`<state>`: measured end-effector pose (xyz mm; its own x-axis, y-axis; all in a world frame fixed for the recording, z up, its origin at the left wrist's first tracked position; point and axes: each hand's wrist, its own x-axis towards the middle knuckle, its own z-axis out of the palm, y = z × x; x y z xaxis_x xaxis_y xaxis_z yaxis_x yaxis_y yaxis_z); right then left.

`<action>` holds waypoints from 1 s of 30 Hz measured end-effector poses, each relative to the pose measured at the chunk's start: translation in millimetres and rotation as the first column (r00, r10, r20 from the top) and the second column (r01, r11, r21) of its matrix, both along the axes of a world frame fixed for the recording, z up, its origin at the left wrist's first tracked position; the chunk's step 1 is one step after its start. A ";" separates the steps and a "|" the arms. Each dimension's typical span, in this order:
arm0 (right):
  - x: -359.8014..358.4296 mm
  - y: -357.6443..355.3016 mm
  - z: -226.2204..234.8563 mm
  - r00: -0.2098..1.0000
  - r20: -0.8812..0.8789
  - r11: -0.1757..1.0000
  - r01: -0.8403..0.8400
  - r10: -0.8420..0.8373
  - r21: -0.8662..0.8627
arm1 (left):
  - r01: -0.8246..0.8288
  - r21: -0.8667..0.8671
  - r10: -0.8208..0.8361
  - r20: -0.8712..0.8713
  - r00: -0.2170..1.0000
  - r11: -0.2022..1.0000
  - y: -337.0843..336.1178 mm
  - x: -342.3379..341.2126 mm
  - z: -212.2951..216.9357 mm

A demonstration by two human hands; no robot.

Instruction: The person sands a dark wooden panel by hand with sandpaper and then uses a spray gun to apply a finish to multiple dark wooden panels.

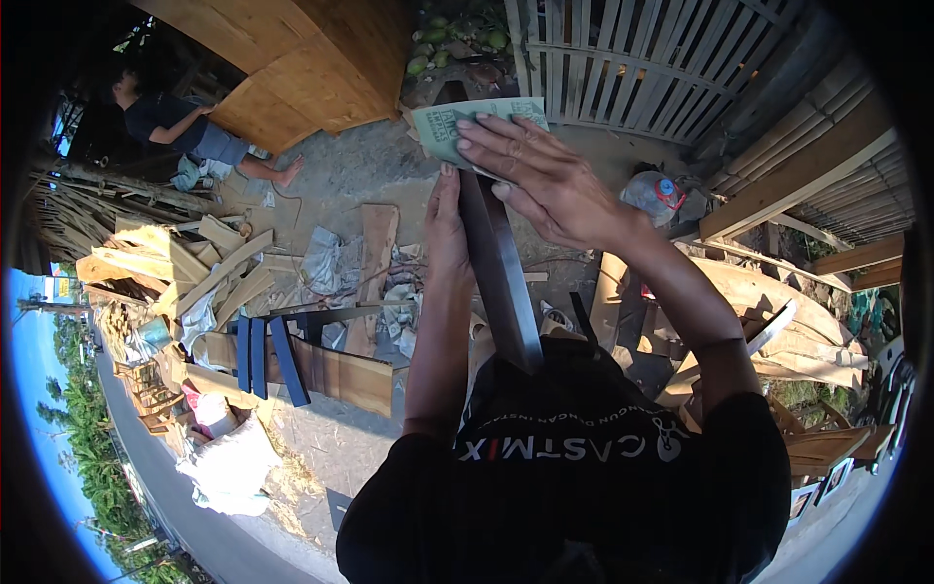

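At the far left, green leafy trees (92, 448) line a grey paved road (141, 453). Inward of them lies a heap of pale, rough-split wood offcuts (161, 263), and above it a co-worker in a dark shirt (161, 122) sits beside a large orange-brown wooden panelled piece (282, 92). Below the heap, a bulging white sack (229, 467) rests on the ground. To its upper right, three narrow dark blue boards (257, 358) lie across a wide brown wooden plank (355, 380).

Near the middle, the left hand (448, 229) grips the left side of a long, straight, dark brown wooden bar (496, 263), thumb pointing up along its edge; its other fingers are mostly hidden. The bar points away from the person, its near end by the front of the black shirt (574, 487). A thin, pale green paper sheet with dark print (438, 131) lies across the bar's far part. The right hand (550, 180) presses flat on the sheet, fingers extended, thumb near the bar's right edge.

Farther right stand a pale slatted fence (632, 58), a clear plastic bottle with a blue cap (650, 195) and, lower, broad light-coloured wood slabs (793, 321).
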<state>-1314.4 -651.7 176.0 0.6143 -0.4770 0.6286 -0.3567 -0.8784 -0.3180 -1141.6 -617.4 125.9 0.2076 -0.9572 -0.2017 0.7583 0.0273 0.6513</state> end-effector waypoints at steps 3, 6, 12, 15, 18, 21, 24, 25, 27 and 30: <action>-7.2 45.6 -26.1 0.989 -0.020 0.976 -0.141 0.147 0.168 | 0.207 0.040 -0.208 0.026 0.978 0.977 -10.9 24.9 -13.3; -31.0 93.9 -33.3 0.956 -0.068 0.923 -0.254 0.285 0.290 | 0.156 0.053 -0.157 0.014 0.988 0.986 -16.6 53.5 -37.8; -87.0 112.0 -13.4 0.978 0.186 0.921 0.019 -0.098 0.389 | 0.136 -0.186 -0.194 -0.340 0.920 0.973 -30.6 79.8 -34.0; -63.3 84.1 14.3 0.973 -0.040 0.974 0.227 -0.227 0.007 | 0.094 -0.214 -0.163 -0.330 0.930 0.972 -33.5 70.4 -32.4; -20.3 55.1 8.7 0.938 -0.290 0.982 0.180 -0.189 -0.058 | 0.102 -0.156 -0.142 -0.275 0.951 0.983 -33.6 44.1 -20.8; -4.0 41.5 -37.9 0.963 -0.264 0.994 0.076 -0.051 0.083 | 0.170 -0.117 -0.195 -0.251 0.948 0.978 -38.6 27.0 -19.0; -27.4 71.0 -42.9 0.934 -0.354 0.988 0.010 0.047 0.157 | 0.092 -0.058 -0.100 -0.139 0.985 0.994 -31.5 39.0 -6.5; -33.1 77.6 -45.9 0.927 -0.371 0.986 0.010 0.053 0.166 | 0.092 -0.043 -0.096 -0.104 0.990 0.995 -27.3 32.0 -2.3; -22.8 62.1 -47.4 0.934 -0.358 0.994 0.060 -0.024 0.088 | 0.101 0.004 -0.101 -0.027 0.995 0.995 -19.7 19.9 1.1; 13.3 -6.0 -35.6 0.959 -0.236 0.988 0.154 -0.157 -0.033 | 0.141 0.032 -0.141 0.001 0.990 0.990 -7.4 -6.5 5.1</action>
